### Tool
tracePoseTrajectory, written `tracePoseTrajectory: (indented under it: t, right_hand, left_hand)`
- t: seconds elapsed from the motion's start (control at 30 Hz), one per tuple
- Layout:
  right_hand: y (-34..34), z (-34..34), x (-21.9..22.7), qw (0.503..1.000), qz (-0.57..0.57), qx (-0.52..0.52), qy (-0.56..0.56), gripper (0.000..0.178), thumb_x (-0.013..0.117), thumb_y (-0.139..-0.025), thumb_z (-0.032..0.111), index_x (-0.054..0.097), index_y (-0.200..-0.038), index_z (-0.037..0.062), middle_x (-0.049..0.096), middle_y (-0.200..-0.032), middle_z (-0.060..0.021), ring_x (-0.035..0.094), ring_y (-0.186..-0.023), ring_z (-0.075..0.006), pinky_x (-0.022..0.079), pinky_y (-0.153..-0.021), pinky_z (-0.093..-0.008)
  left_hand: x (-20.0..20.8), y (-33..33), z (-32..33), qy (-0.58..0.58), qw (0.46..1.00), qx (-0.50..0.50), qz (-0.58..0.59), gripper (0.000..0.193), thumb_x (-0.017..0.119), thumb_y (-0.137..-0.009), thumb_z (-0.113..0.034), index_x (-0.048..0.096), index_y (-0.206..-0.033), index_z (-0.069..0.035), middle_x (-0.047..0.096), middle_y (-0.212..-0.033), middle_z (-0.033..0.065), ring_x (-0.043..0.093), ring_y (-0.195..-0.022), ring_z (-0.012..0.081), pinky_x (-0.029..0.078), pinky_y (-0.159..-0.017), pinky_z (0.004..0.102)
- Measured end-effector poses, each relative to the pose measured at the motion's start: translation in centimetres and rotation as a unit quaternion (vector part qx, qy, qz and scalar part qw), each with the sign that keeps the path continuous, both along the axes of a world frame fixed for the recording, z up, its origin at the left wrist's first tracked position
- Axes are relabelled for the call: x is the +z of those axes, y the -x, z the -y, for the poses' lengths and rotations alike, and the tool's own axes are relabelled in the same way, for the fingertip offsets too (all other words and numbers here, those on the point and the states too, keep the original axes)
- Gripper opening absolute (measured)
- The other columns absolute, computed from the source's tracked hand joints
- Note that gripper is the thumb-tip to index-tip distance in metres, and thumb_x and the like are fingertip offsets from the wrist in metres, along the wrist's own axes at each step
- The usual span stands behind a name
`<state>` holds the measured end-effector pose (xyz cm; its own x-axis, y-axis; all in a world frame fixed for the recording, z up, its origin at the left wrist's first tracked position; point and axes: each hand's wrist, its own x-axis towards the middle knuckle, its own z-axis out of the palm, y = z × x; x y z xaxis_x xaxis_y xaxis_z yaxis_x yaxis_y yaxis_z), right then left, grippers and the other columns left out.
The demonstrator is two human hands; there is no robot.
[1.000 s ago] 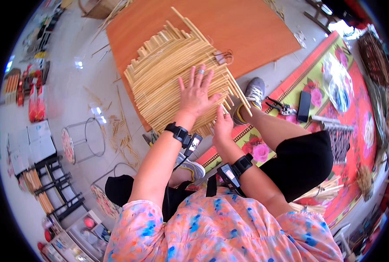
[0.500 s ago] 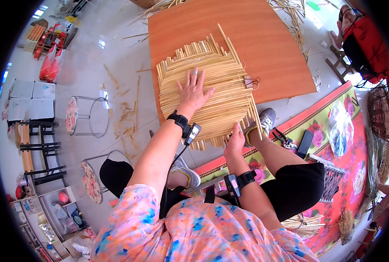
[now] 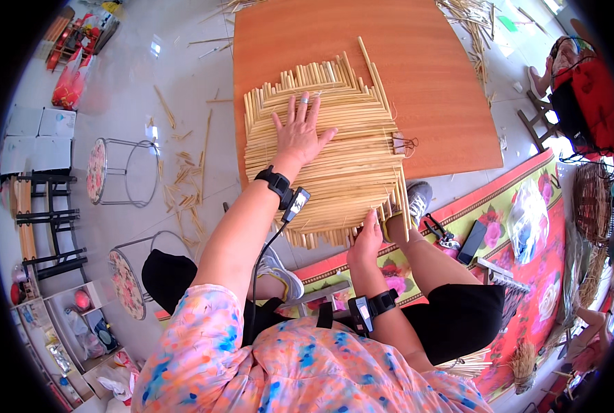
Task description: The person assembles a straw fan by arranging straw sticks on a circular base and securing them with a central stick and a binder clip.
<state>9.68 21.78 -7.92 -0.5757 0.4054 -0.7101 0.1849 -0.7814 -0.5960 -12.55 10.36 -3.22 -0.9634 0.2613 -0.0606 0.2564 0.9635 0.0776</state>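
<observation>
The left hand fans its fingers wide, flat on the mat; the right hand meets its near edge, thumb raised, and I can't tell whether those fingers pinch. The mat covers the board's near left corner, overhanging the near edge. It looks light, stiff lengthwise, slick, easily crushed; best held by the sides, near the clip.

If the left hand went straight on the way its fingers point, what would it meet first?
Probably the short stalk ends along the straw panel's far edge, ahead of the left hand; whether it would touch or pass above them is unclear.
</observation>
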Motion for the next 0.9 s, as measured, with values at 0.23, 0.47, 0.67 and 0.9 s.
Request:
tracePoseTrajectory:
  t: [0.23,0.47,0.67,0.9]
  right_hand:
    - [0.4,-0.4,-0.3,1.0,0.005,0.007,-0.004,0.037,0.051,-0.1,0.035,0.055,-0.121,0.0054,0.062,-0.116,-0.004,0.061,-0.101,-0.0147,0.052,-0.081,-0.0294]
    - [0.0,-0.2,-0.4,1.0,-0.019,0.012,0.0,0.039,0.052,-0.099,0.036,0.055,-0.121,0.0046,0.063,-0.116,-0.0038,0.062,-0.101,-0.0143,0.051,-0.083,-0.0294]
    - [-0.2,-0.2,0.7,0.999,-0.029,0.0,-0.013,0.043,0.048,-0.1,0.039,0.054,-0.125,0.0036,0.063,-0.115,-0.0038,0.061,-0.101,-0.0144,0.051,-0.083,-0.0294]
    - [-1.8,-0.3,0.1,0.994,0.083,0.064,-0.014,0.053,0.04,-0.099,0.052,0.053,-0.125,0.0085,0.061,-0.107,-0.0016,0.057,-0.087,-0.0121,0.047,-0.068,-0.0296]
  left_hand:
    - [0.0,0.4,-0.3,0.005,1.0,0.001,-0.002,0.085,0.042,-0.088,-0.069,0.019,-0.153,-0.02,0.014,-0.159,0.0061,0.01,-0.147,0.0294,0.01,-0.113,0.0649]
    - [0.3,3.3,-0.3,-0.037,0.998,-0.028,-0.045,0.087,0.044,-0.087,-0.068,0.022,-0.152,-0.015,0.016,-0.159,0.0052,0.012,-0.147,0.0246,0.01,-0.114,0.0621]
    - [-1.0,3.7,-1.1,-0.029,0.998,-0.035,-0.044,0.086,0.046,-0.087,-0.066,0.024,-0.151,-0.015,0.021,-0.158,0.0041,0.016,-0.146,0.0244,0.011,-0.114,0.0621]
    - [-2.6,2.4,-0.2,-0.042,0.989,-0.046,-0.134,0.078,0.049,-0.089,-0.059,0.024,-0.151,-0.019,0.018,-0.158,0.0092,0.018,-0.145,0.0304,0.012,-0.111,0.0655]
